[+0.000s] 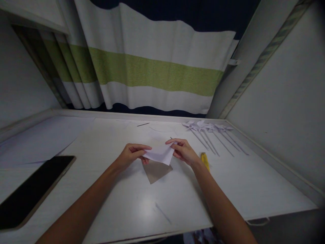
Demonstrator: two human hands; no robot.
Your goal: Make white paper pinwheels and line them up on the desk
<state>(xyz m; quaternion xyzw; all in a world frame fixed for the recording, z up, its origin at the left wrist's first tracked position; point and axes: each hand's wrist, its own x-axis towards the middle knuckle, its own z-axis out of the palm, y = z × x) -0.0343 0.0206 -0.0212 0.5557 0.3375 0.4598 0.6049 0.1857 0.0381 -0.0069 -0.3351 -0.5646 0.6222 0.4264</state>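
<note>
Between both hands a small white sheet of paper (pixel 159 155) is held up over the desk. My left hand (pixel 132 154) pinches its left edge, thumb and forefinger on the paper. At the upper right corner my right hand (pixel 184 150) is closed on the same sheet. Below the paper lies a grey-brown square piece (pixel 156 173), partly hidden by the sheet; I cannot tell if it is card or paper. A yellow tool or object (pixel 205 161) rests beside my right wrist, its kind unclear.
Several paper pinwheels (pixel 203 127) on white sticks lie at the back right. Large white sheets (pixel 43 137) and a dark tablet-like slab (pixel 35 189) are at the left. A thin black stick (pixel 143 124) lies near the back ledge, beneath a striped curtain (pixel 157 73).
</note>
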